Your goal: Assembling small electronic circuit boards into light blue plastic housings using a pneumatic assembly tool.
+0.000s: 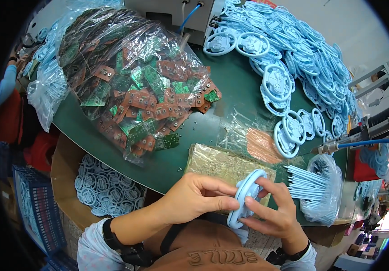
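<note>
A light blue plastic toy steering wheel [238,205] is held on edge, tilted, in front of my body. My left hand [199,196] pinches its left side between thumb and fingers. Around its right side curl the fingers and thumb of my right hand [273,210]. Just beyond both hands lies a flat block wrapped in clear, yellowish film [212,165]. More wheels of the same kind [289,128] lie on the green table past my right hand. Whether anything small sits between my fingers is hidden.
A clear bag of circuit boards and wires [144,99] covers the left of the table [203,131]. Blue wheels heap up [312,58] at far right. Bagged blue rods [309,183] lie right, below a metal cylinder [379,128]. A carton [63,180] of blue parts stands lower left.
</note>
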`<state>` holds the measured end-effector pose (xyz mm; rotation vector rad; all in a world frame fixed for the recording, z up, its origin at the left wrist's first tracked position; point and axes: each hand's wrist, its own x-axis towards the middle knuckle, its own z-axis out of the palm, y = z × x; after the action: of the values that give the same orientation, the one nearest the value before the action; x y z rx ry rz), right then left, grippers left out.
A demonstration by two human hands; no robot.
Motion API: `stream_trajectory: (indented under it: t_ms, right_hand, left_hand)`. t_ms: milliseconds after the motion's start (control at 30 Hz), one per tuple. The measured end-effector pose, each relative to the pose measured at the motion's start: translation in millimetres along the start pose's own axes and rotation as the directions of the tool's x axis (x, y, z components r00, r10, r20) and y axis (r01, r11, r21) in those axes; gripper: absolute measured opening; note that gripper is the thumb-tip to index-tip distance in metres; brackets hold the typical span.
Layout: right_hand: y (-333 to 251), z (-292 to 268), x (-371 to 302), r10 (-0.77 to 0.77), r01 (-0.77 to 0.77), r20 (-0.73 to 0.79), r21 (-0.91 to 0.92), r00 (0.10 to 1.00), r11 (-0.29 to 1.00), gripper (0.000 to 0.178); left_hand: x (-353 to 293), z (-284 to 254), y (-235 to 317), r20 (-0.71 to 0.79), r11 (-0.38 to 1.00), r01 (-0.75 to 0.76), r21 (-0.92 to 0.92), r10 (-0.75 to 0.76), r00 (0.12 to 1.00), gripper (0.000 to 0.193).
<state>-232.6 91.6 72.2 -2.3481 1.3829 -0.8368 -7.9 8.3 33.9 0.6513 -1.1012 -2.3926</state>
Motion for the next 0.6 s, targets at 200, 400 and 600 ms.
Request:
stream_trajectory:
  t_ms: [200, 400, 600]
  right_hand:
    - [-10.2, 2.3, 1.1, 0.027, -0.022, 0.038, -0.139, 0.999, 0.990, 0.053]
    - [-9.7, 0.0, -17.3, 0.568, -0.431, -0.244, 0.443, 0.786, 0.786, 0.040]
    - [-12.2, 13.0, 3.1, 0.687, -0.367, -0.036, 0.824, 0.726, 0.431, 0.029]
  left_hand:
    - [-3.9, 15.8, 14.4, 0.007, 0.995, -0.005, 0.102, 0.004, 1.000, 0.026]
    - [-4.1, -4.7, 27.1, -0.190, 0.995, -0.052, 0.088, 0.068, 0.979, 0.045]
    - [-7.2, 12.0, 9.3, -0.088, 0.975, -0.142, 0.169, 0.158, 0.983, 0.066]
